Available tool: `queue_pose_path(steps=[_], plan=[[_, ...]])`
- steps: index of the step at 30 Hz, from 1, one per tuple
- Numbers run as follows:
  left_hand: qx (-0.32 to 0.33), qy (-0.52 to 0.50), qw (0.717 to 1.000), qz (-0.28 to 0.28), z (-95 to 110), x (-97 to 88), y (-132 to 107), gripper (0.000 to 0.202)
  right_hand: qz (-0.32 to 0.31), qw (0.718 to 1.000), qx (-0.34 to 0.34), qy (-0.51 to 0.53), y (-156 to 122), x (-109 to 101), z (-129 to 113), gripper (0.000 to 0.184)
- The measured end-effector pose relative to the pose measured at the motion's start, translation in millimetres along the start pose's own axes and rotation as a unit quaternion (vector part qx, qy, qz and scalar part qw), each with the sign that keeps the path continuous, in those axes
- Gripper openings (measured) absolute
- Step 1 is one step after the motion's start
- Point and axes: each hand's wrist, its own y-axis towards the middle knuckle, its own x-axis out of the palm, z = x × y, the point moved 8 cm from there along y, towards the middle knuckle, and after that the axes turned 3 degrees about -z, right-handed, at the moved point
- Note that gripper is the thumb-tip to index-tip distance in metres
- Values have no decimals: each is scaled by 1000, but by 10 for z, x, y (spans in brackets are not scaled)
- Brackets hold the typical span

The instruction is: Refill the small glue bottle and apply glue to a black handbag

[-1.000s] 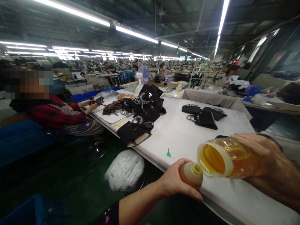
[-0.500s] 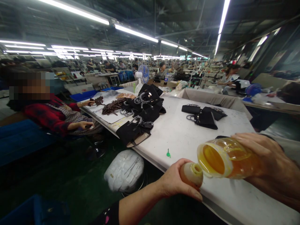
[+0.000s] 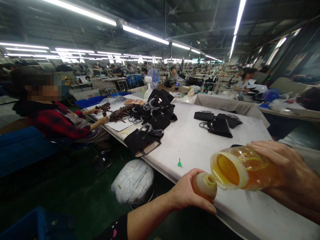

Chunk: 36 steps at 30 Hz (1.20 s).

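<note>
My right hand (image 3: pixel 287 176) grips a large clear jar of amber liquid (image 3: pixel 240 170), tipped on its side with its wide mouth facing left. My left hand (image 3: pixel 186 195) is wrapped round a small bottle (image 3: pixel 205 186) with an open neck, held just below and left of the jar's mouth. Both are at the near edge of a white table (image 3: pixel 200 146). A small green cap (image 3: pixel 179 163) lies on the table just beyond my left hand.
Black bags with metal rings (image 3: pixel 152 115) are piled mid-table, and more black bags (image 3: pixel 217 124) lie to the right. A person in a red plaid shirt (image 3: pixel 57 121) sits at the left handling brown pieces (image 3: pixel 120 113). A white sack (image 3: pixel 133 181) lies on the green floor.
My hands, the jar and the small bottle have barely moved. The seated person's arm has gone from the lap back up to the table edge.
</note>
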Motion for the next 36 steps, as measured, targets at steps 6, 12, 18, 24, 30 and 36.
queue_pose_path(steps=[6,12,18,24,30,36], plan=[[2,-1,1000,0,15,-4,-4,101,-6,1000,11,2,6,-4,12,78],[11,7,1000,0,38,-2,-10,100,-5,1000,-8,-4,40,-27,-27,78],[4,11,1000,-2,6,-10,-19,101,-15,1000,-14,-19,5,6,37,80],[16,14,1000,-7,19,-19,-37,101,-10,1000,-9,-9,81,-56,-20,79],[8,17,1000,1,8,-5,-66,103,-2,1000,-26,-4,112,-113,-70,79],[15,13,1000,9,14,24,-111,102,1,1000,-29,0,112,-120,-35,81]])
